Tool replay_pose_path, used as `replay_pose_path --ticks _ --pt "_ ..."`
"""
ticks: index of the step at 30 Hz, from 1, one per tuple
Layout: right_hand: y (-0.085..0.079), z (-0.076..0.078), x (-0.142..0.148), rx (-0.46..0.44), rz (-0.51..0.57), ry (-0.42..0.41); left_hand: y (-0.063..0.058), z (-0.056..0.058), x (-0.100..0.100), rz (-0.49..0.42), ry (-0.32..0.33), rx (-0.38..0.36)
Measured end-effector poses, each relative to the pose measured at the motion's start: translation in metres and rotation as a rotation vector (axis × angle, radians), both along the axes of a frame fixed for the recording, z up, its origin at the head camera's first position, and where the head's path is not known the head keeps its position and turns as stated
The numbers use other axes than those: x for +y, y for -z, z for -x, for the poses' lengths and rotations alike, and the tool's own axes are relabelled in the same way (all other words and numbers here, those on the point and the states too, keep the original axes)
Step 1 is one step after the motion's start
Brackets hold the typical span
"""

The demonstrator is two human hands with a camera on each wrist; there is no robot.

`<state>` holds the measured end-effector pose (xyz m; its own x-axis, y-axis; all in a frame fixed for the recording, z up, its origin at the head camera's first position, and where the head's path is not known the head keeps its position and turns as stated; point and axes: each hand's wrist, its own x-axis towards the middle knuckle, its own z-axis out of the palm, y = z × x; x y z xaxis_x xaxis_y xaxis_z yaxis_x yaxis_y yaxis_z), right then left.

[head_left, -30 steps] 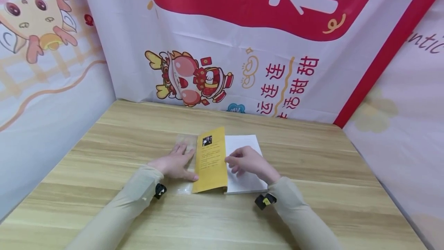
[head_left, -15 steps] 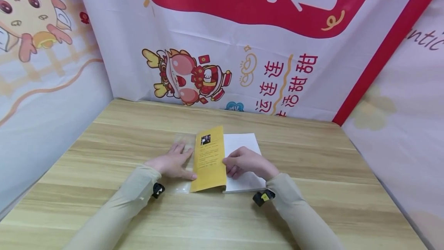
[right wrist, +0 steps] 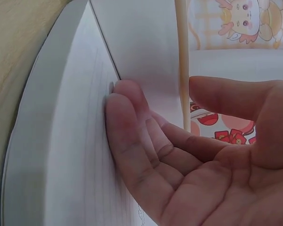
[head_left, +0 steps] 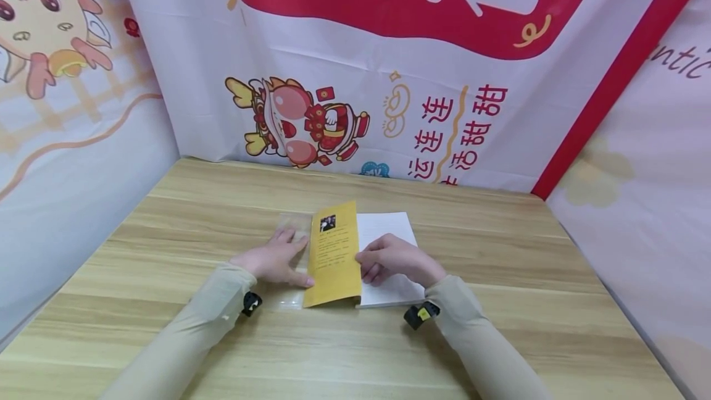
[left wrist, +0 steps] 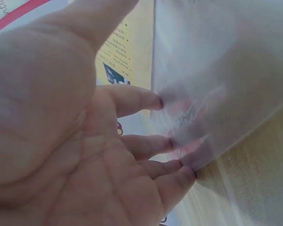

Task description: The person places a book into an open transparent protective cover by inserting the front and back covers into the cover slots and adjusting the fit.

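Observation:
A book with white pages (head_left: pixel 389 227) lies on the table, its yellow cover flap (head_left: pixel 335 264) raised at an angle along the left side. The flap carries a small photo and printed text. My right hand (head_left: pixel 401 259) pinches the flap's free edge, thumb outside and fingers inside. In the right wrist view its curled fingers (right wrist: pixel 127 117) reach down against the lined page. From under the flap a clear plastic sheet (head_left: pixel 291 297) extends left. My left hand (head_left: pixel 276 261) rests on that sheet with fingers spread, thumb tip at the flap's left fold.
The wood-grain table (head_left: pixel 222 350) meets a printed cloth backdrop (head_left: pixel 344 54) at its far edge. More printed cloth (head_left: pixel 50 141) hangs along the left side, and another cloth (head_left: pixel 655 215) on the right. Black wrist cameras sit on both sleeves.
The right hand's fingers have drawn in slightly at the flap's edge. The whole scene shifts a little up and left in view. Otherwise the left hand and book keep their places.

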<state>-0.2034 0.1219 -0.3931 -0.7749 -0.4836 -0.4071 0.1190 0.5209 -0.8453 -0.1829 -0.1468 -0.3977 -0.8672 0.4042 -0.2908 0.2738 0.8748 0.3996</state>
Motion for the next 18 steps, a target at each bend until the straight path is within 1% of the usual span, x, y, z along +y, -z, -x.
replay_pose_path --ticks 4,8,18 --pt "0.0002 0.0 -0.0012 0.004 -0.003 0.012 0.0014 0.003 -0.0019 -0.023 -0.016 -0.009" --pt "0.0003 -0.0005 -0.0023 0.01 -0.01 0.022 0.0021 0.0038 -0.002 -0.018 -0.022 -0.006" --pt "0.0018 -0.0009 -0.0024 0.014 -0.021 0.05 0.0037 0.0038 -0.0023 -0.022 -0.019 0.005"
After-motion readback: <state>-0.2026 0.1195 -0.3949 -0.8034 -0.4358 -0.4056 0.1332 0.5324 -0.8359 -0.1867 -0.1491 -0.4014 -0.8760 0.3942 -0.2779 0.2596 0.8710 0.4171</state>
